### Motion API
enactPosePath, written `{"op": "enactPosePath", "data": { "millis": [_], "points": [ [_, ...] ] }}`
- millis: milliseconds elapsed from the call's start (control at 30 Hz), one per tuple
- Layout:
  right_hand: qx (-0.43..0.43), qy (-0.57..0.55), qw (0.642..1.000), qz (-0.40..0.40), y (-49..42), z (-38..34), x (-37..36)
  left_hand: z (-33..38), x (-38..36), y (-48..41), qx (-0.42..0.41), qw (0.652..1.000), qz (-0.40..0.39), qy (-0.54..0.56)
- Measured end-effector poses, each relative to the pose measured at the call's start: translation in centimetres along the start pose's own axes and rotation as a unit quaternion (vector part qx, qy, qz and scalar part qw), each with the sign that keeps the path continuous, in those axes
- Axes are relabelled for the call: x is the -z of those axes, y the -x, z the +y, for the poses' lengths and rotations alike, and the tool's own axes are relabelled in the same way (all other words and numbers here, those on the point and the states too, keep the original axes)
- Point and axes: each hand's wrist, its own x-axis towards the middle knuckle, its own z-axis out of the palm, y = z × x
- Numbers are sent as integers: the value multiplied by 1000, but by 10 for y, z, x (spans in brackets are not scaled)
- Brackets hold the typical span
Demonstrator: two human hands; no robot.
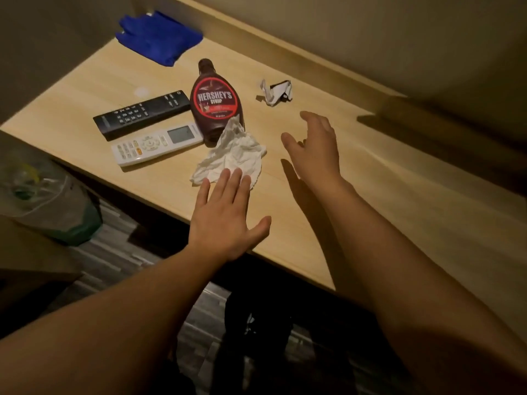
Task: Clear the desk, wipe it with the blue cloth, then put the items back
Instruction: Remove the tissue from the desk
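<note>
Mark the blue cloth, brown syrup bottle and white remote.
blue folded cloth [158,38], head view, middle of the fabric
brown plastic syrup bottle [214,101], head view, label
white rectangular remote [155,142], head view, button pad

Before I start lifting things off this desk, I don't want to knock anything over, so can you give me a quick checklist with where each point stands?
1. Both hands free: ok. The left hand and the right hand are open and hold nothing.
2. Syrup bottle stable: ok, it lies flat on the desk.
3. Bottle cap shut: cannot tell.
4. Crumpled tissue clear of other items: not ok, it overlaps the bottle's base.
5. Remotes free to lift: ok. The black remote and the white remote lie side by side, uncovered.
6. Blue cloth ready: ok, at the far corner.
</note>
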Motion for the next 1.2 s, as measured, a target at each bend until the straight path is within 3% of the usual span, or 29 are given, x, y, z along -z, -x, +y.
{"op": "enactPosePath", "data": {
  "millis": [300, 633, 967, 1200],
  "points": [
    [-41, 21, 999, 4, -105, -19, -43, 0, 2, -2, 1, 1000, -7, 6],
    [-53, 31, 998, 11, -150, -12, -71, -3, -4, -2, -3, 999, 5, 31],
    [-75, -52, 996, -3, -115, 1, -48, -1, -4, -2, -3, 1000, 18, 10],
    [-95, -154, 983, 16, -11, 6, 1, 1, 2, 1, 6, 1000, 5, 4]
  ]
}}
